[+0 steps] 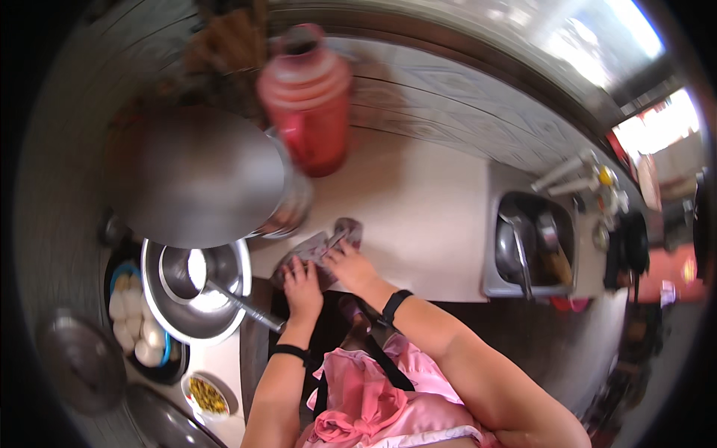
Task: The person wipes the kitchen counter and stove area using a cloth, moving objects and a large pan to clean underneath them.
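Observation:
A crumpled, patterned grey-and-red cloth [313, 252] lies at the front edge of the pale countertop [425, 224]. My left hand [302, 280] rests on its left part with the fingers spread. On its right part lies my right hand [350, 269], the fingertips touching the folds; whether they pinch the cloth cannot be told. Just left of my left hand, the handle of a metal ladle [246, 305] sticks out of a large steel bowl [218, 319]. Behind the cloth stands a red thermos flask [308, 106].
At left are a blurred round metal lid or pan [196, 179], a black pan of white buns [131, 313], a small bowl of yellow-green food [207, 395] and a dark lid [81, 364]. A sink [490, 280] with utensils is at right, near a faucet [566, 173].

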{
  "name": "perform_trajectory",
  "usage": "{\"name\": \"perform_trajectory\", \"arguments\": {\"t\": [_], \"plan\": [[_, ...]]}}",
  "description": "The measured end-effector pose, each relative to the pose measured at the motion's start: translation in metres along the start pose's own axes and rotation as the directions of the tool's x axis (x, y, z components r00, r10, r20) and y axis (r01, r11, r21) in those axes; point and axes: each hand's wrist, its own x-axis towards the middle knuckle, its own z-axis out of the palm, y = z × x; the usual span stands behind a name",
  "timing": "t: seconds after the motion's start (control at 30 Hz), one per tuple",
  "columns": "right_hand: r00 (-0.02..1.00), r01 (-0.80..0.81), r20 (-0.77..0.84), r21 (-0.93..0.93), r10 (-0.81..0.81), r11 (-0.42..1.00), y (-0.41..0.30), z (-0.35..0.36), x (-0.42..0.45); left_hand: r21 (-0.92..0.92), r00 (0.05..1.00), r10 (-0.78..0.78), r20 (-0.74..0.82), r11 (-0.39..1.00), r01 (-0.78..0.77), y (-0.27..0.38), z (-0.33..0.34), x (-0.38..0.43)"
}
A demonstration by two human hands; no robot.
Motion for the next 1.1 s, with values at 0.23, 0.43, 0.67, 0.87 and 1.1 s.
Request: {"name": "perform_trajectory", "arguments": {"t": [0.23,0.43,0.67,0.87,1.1], "plan": [[0.958,-0.272,-0.136,-0.162,0.252,0.948,0.034,-0.005,-0.111,0.053,0.913,0.351,0.207,0.928,-0.369,0.073,0.02,0.001],[0.818,-0.575,-0.177,-0.22,0.548,0.788,0.075,-0.008,-0.196,-0.003,0.719,0.621,0.314,0.757,-0.653,0.169,0.027,0.006],[0.662,-0.745,-0.332,-0.203,0.672,0.635,0.127,0.0,-0.175,0.068,0.642,0.622,0.447,0.692,-0.718,0.241,0.037,0.067],[0.602,-0.791,-0.395,-0.182,0.694,0.584,0.133,-0.009,-0.179,0.075,0.607,0.651,0.456,0.651,-0.755,0.252,0.03,0.09],[0.592,-0.792,-0.405,-0.135,0.697,0.595,0.085,-0.002,-0.254,-0.037,0.359,0.866,0.348,0.395,-0.918,0.219,0.042,0.02]]}}
